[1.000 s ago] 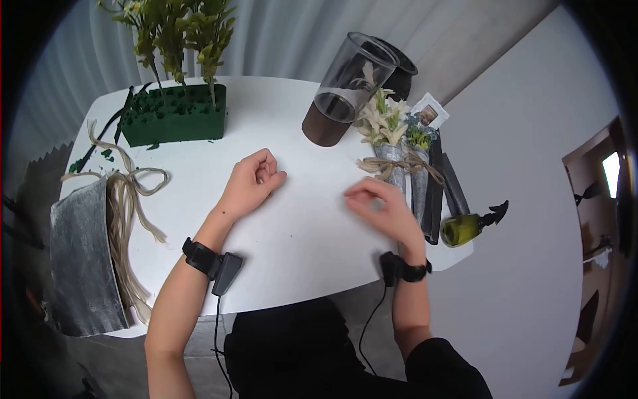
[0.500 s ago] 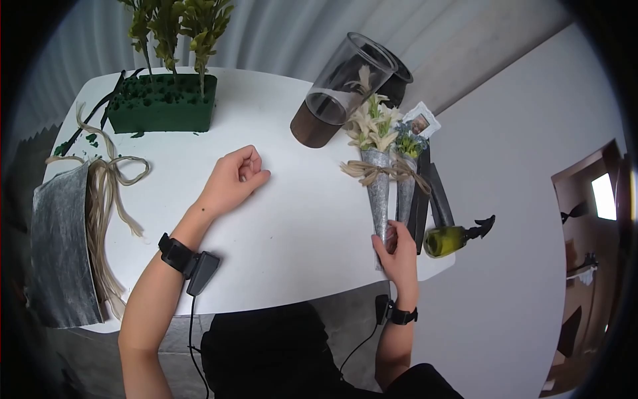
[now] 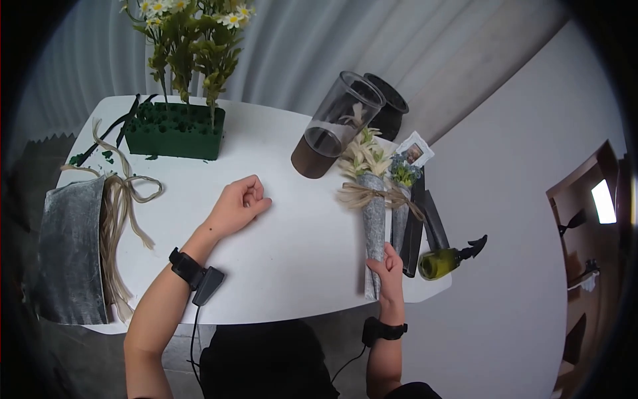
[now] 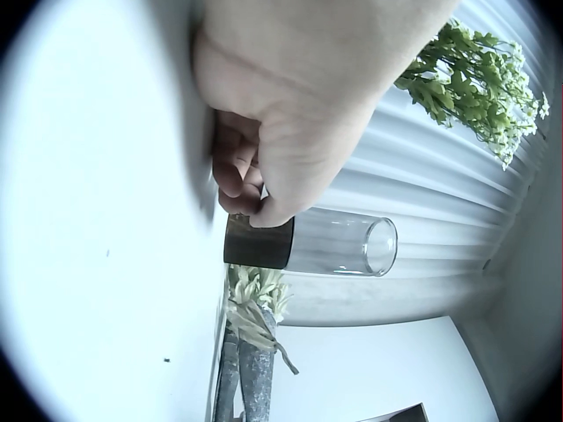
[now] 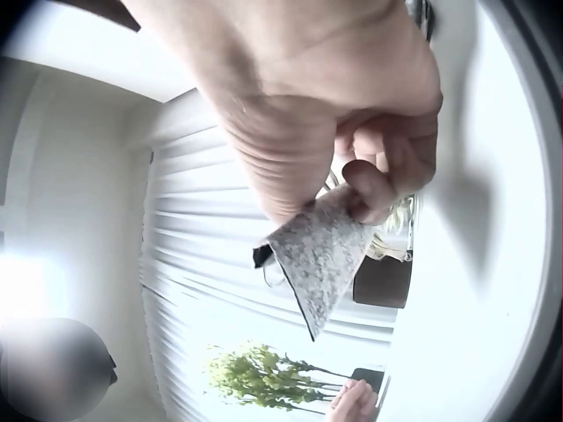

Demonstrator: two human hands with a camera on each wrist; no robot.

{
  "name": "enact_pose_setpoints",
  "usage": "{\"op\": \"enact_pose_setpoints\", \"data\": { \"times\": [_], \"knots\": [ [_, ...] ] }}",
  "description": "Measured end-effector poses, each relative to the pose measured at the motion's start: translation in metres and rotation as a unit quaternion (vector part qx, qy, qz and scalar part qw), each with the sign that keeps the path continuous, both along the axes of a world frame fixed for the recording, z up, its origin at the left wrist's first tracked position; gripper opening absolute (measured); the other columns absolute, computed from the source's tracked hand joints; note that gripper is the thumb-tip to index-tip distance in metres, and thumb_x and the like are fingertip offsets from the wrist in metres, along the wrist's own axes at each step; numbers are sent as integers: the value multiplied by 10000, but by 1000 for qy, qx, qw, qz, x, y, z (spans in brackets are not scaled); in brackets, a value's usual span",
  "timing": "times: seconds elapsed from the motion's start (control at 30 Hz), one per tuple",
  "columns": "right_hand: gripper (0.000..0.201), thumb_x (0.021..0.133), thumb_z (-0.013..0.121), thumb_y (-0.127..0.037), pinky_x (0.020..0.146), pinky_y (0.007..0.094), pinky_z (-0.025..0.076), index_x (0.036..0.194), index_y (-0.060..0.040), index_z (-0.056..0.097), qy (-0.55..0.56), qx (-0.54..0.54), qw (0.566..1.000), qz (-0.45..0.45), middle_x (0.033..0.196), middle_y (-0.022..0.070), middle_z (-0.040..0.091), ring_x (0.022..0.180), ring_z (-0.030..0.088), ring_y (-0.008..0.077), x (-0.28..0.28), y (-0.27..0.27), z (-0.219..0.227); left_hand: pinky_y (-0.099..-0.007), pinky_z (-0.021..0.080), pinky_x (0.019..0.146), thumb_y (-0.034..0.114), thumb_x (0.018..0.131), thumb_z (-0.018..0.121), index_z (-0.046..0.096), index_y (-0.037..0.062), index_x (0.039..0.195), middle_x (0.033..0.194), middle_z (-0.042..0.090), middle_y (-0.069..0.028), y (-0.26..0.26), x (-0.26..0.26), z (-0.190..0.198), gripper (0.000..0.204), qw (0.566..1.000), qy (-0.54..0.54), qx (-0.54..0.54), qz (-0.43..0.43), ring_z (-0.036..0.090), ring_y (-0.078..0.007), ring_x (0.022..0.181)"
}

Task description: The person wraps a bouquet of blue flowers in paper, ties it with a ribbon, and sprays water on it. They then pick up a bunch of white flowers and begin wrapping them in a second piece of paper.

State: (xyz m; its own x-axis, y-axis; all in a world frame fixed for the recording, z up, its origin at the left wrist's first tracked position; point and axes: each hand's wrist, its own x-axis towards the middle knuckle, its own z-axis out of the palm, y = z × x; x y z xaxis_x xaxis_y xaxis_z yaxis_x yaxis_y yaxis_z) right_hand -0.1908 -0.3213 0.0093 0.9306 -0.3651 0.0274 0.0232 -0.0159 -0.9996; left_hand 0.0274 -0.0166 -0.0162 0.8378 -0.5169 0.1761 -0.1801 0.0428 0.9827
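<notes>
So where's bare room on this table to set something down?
Widest: the white tabletop between the left hand and the grey flower cone in the right hand. Another: between green floral foam block and glass vase. Crowded: right end, with spray bottle and picture frame; left end, with raffia strands and grey sheet.

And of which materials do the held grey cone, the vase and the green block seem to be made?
Cone: perhaps stiff paper or thin metal; mottled matte grey, thin-edged.
Vase: glass or clear plastic, glossy, see-through above an opaque brown base.
Block: probably flower foam; dull, pitted, with crumbs beside it.
</notes>
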Motion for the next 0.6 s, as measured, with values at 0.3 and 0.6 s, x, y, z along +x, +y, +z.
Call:
{"op": "enact_pose_setpoints", "data": {
  "times": [0.3, 0.6],
  "knots": [
    [572, 787, 751, -175, 570, 228, 499, 1286, -1, 530, -106, 12, 991, -75, 856, 8, 609, 618, 600, 99, -4, 13, 24, -204, 385, 530, 80, 934, 677, 462, 97, 820, 619, 472, 73, 3, 0, 1, 244, 1000, -2, 7, -15, 458, -18, 539],
    [785, 697, 884, -241, 599, 277, 487, 1318, 6, 474, -206, 22, 975, -81, 884, 25, 602, 653, 572, 120, -18, 28, 43, -223, 400, 546, 93, 904, 697, 504, 73, 802, 580, 488, 52, 1, 0, -1, 219, 1000, 14, -16, -6, 474, -36, 524]
  ]
}}
